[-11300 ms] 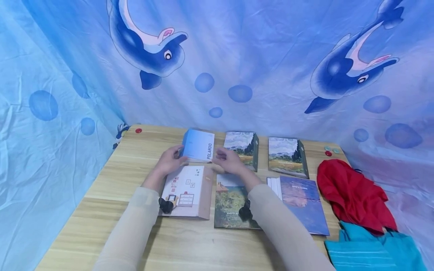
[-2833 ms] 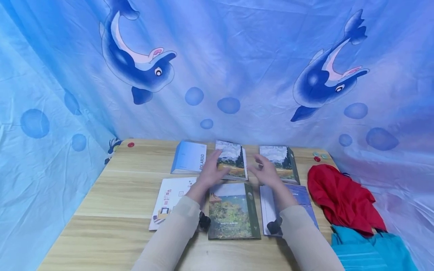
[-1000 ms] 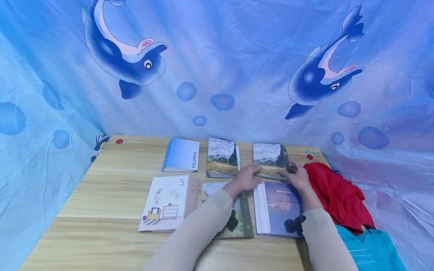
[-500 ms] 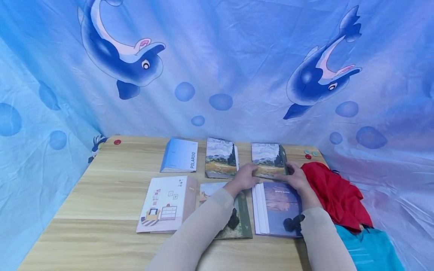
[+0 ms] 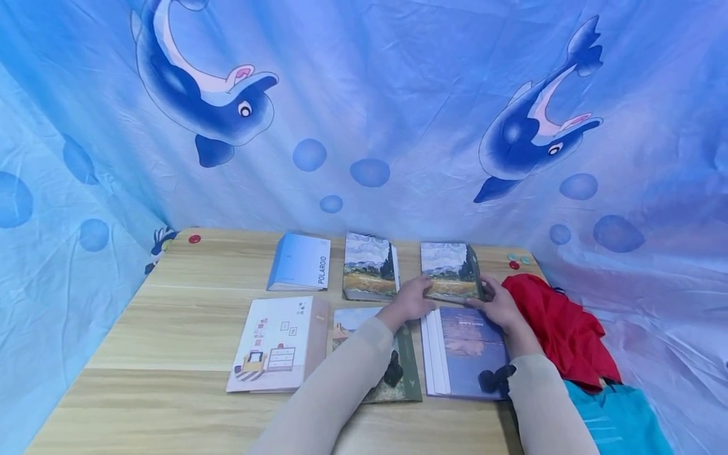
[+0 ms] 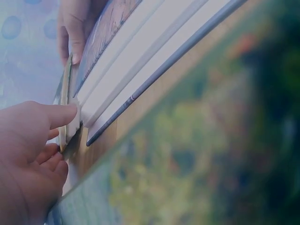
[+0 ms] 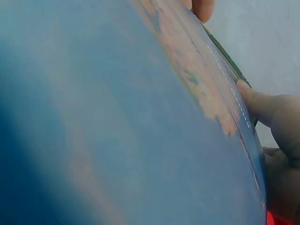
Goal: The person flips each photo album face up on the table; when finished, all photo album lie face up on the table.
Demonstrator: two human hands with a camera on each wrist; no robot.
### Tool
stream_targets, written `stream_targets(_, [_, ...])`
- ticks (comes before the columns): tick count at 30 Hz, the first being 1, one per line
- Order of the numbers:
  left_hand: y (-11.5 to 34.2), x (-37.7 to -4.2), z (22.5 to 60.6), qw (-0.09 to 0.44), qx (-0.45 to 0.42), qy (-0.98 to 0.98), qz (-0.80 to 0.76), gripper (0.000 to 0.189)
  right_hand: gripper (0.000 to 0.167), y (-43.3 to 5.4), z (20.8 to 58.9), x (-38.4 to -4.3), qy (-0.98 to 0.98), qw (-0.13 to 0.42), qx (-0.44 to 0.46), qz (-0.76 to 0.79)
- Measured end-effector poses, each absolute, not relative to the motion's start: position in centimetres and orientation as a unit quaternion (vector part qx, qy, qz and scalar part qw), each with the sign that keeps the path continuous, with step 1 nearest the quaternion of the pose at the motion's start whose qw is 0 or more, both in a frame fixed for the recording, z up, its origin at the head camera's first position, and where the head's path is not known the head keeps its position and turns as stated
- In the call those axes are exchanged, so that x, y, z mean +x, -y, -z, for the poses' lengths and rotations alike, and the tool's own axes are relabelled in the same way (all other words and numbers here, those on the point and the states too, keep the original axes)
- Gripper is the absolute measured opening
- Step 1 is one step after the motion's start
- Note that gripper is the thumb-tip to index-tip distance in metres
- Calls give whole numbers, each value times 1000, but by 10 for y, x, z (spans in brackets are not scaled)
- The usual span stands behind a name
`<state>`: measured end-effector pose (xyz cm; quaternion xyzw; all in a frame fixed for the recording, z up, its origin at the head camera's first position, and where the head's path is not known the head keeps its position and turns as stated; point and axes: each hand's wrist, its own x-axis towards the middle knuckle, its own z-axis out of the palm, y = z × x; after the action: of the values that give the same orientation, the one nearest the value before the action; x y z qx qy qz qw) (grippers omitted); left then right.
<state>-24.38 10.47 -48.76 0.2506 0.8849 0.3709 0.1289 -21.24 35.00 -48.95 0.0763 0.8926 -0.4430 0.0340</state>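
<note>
A photo album with a painted landscape cover (image 5: 449, 268) lies at the back right of the table. My left hand (image 5: 411, 299) holds its near left corner, thumb at the front edge and fingers around the left side. At the near right corner, my right hand (image 5: 500, 304) grips the same album, thumb in front and fingers along its dark green spine. In the left wrist view, the left thumb and fingers (image 6: 61, 115) close around the album's edge. Just in front lies a purple-blue photo album (image 5: 474, 351), its white page edges facing left. Left of the hands sits a matching landscape album (image 5: 368, 265).
A blue POLAROID album (image 5: 301, 260) stands back left, with a white album with furniture drawings (image 5: 273, 347) before it. My left forearm crosses a green garden-scene album (image 5: 406, 379). Red cloth (image 5: 560, 328) and teal cloth (image 5: 617, 414) lie right; small discs (image 5: 514, 265) sit behind.
My hands moved from the POLAROID album to the middle landscape album, then right to the other one. The middle album now shows white page edges on its right instead of the dark spine.
</note>
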Motion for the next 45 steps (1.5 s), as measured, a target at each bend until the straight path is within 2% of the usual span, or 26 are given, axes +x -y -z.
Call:
stream_targets(9, [-104,-241,485,134,251,-889,-358,58,99,-347,477,-212,-889,45,90,446])
stream_targets(15, [-107,-241,487,135,249,-889,-361,61,100,-348,467,-209,-884,38,79,460])
stream_targets(21, [-111,-242,489,129,248,-891,-359,62,118,-346,455,-208,-869,42,80,486])
stream_targets(30, [-110,-233,483,130,228,-890,-374,60,98,-336,450,-210,-862,22,105,496])
stream_targets(40, [-115,-231,486,140,218,-866,-428,58,100,-332,436,-208,-872,-4,94,481])
stream_targets(45, [-115,-229,479,140,206,-855,-456,58,92,-325,432,-208,-877,-29,63,475])
